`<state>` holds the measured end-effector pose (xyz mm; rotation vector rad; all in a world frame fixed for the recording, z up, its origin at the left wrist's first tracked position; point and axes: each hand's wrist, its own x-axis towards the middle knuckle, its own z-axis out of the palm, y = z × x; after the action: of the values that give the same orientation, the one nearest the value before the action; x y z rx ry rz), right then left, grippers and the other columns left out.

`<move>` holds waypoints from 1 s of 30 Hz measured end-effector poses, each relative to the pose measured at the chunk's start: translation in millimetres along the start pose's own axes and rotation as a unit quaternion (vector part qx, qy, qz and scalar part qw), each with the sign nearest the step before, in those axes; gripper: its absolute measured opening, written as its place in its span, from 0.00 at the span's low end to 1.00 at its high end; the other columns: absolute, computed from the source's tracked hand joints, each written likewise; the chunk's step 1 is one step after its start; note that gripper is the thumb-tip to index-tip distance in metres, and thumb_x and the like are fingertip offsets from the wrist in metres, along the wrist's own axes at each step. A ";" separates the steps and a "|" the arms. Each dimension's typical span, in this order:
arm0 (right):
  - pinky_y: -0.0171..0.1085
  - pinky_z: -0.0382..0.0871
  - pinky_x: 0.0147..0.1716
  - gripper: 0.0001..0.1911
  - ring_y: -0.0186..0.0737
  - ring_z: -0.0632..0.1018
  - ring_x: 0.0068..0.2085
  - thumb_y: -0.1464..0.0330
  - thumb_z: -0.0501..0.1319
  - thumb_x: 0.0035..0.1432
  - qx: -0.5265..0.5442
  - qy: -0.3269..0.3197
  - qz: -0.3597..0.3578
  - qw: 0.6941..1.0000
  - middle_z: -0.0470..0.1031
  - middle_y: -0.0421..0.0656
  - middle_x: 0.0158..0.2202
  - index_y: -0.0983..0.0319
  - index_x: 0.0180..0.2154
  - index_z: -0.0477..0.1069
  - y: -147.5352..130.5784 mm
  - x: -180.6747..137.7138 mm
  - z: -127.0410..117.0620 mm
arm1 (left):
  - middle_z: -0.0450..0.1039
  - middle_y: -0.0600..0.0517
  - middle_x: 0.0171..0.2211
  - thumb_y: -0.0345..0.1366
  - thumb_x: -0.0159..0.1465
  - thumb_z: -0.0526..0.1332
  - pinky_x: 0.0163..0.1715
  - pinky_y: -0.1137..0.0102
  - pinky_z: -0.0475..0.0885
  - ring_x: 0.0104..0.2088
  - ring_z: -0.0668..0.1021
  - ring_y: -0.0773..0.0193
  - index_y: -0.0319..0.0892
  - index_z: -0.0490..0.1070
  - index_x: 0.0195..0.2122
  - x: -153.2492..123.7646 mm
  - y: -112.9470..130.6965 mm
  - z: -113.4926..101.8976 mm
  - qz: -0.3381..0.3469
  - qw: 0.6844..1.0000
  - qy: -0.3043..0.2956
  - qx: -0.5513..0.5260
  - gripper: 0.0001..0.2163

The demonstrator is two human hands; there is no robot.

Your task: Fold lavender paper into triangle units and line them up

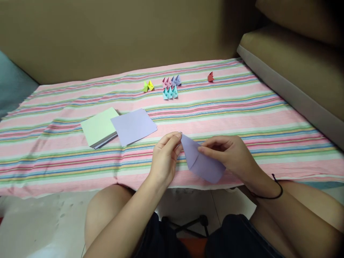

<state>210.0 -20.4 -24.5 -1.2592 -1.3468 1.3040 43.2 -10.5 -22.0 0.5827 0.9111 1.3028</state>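
Observation:
A partly folded sheet of purple paper [205,166] is held up between my hands, just above the near edge of the striped cloth. My left hand [167,152] pinches its upper left corner between thumb and fingers. With thumb and forefinger, my right hand [228,152] grips the paper along its upper right side. A crease runs across the middle of the sheet. To the left lie a few flat purple sheets [134,126], beside a thick stack of paper with a pale green sheet [100,124] on top.
Small folded paper pieces stand farther back: yellow-green ones [148,86], pink ones [166,82], purple ones [176,80], light blue ones [170,93] and a red one [211,76]. The striped cloth [268,132] covers the surface. A brown cushion [292,68] borders the right side.

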 end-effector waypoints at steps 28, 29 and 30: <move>0.34 0.70 0.22 0.13 0.42 0.79 0.30 0.57 0.69 0.45 -0.022 0.008 0.030 0.999 0.80 0.44 0.30 0.60 0.29 0.78 2.8 3.9 -8.9 | 0.78 0.49 0.26 0.42 0.54 0.67 0.37 0.67 0.75 0.28 0.79 0.62 0.40 0.79 0.29 4.1 12.9 -10.1 -0.062 0.949 -0.170 0.259 0.10; 0.34 0.70 0.22 0.13 0.42 0.79 0.30 0.57 0.69 0.45 -0.025 0.010 0.029 0.999 0.80 0.44 0.30 0.60 0.29 0.78 2.7 4.2 -9.2 | 0.78 0.49 0.25 0.42 0.54 0.67 0.36 0.66 0.75 0.27 0.79 0.62 0.40 0.79 0.27 3.7 12.6 -9.4 -0.067 0.948 -0.171 0.259 0.10; 0.34 0.69 0.22 0.14 0.42 0.79 0.30 0.57 0.69 0.45 -0.028 0.012 0.028 0.999 0.80 0.44 0.30 0.60 0.29 0.78 2.5 4.5 -9.4 | 0.78 0.50 0.24 0.42 0.54 0.67 0.35 0.67 0.76 0.26 0.79 0.62 0.39 0.78 0.25 3.4 12.4 -8.7 -0.063 0.949 -0.167 0.259 0.10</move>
<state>219.0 -14.9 -26.4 -1.3550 -1.3477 1.2930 29.2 -5.7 -17.5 1.1001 0.9866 0.8088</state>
